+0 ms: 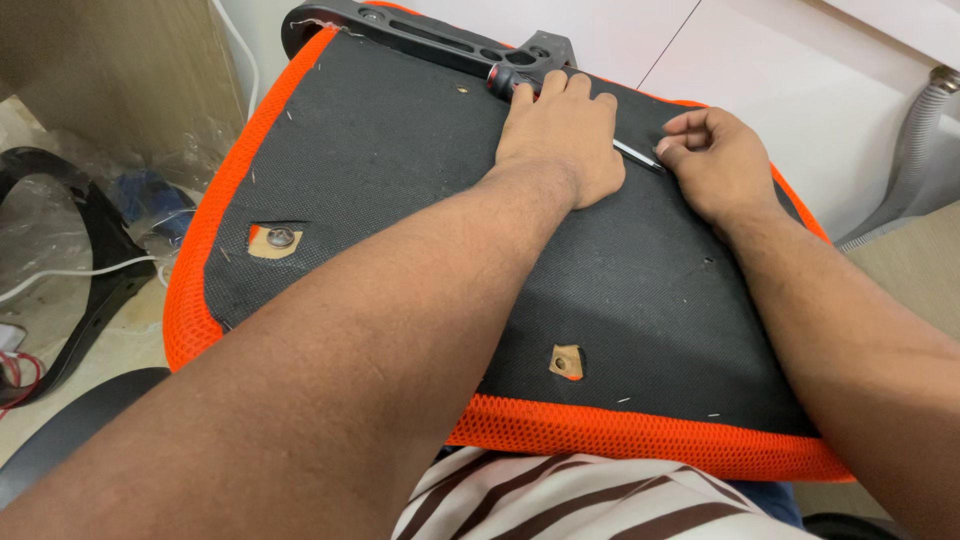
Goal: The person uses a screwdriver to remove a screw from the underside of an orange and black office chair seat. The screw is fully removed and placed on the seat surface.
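A chair seat lies upside down on my lap, its black fabric underside [400, 180] ringed by orange mesh [640, 435]. My left hand [560, 140] rests on the seat's far edge, closed over a screwdriver whose red and black handle [505, 80] sticks out past my fingers. The thin metal shaft [635, 153] runs right from under my palm. My right hand [715, 160] pinches the shaft's tip against the fabric. A black metal bracket [420, 35] sits along the far rim, just beyond the handle.
Two cut holes in the fabric show mounting points, one at the left [275, 240] with a screw, one near me [566, 362]. A black chair part [70, 260], plastic wrap and white cable lie on the floor at left. A grey ribbed hose [920, 130] runs at right.
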